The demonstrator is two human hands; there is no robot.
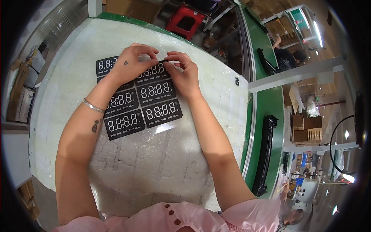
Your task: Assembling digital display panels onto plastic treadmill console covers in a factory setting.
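**Head view: both hands pinching at the top of a sheet of black display panels**

Head camera frames show a sheet of black display panels [145, 102] laid flat on a pale, cracked white worktop [154, 166], near its far edge. The panels are arranged in two columns, each printed with pale segmented digits, and a strip of clear backing film is seen glinting along the sheet's lower edge.

The left hand [131, 63] is rested on the upper left panels, its fingers curled and pressed together with the fingertips drawn down to the top edge of the upper right panel. The right hand [184, 75] is brought in from the other side, thumb and forefinger closed in a fine pinch at that same edge. Whether a film, a corner or the panel itself is held in the pinch cannot be told. The sheet appears to be steadied by the weight of the left hand so that it stays put while the edge is worked.

A silver bangle [93, 105] is worn on the left wrist. A black moulded part [264, 154] is laid on a green conveyor [266, 104] to the right, and a red stool [185, 21] stands beyond the worktop.
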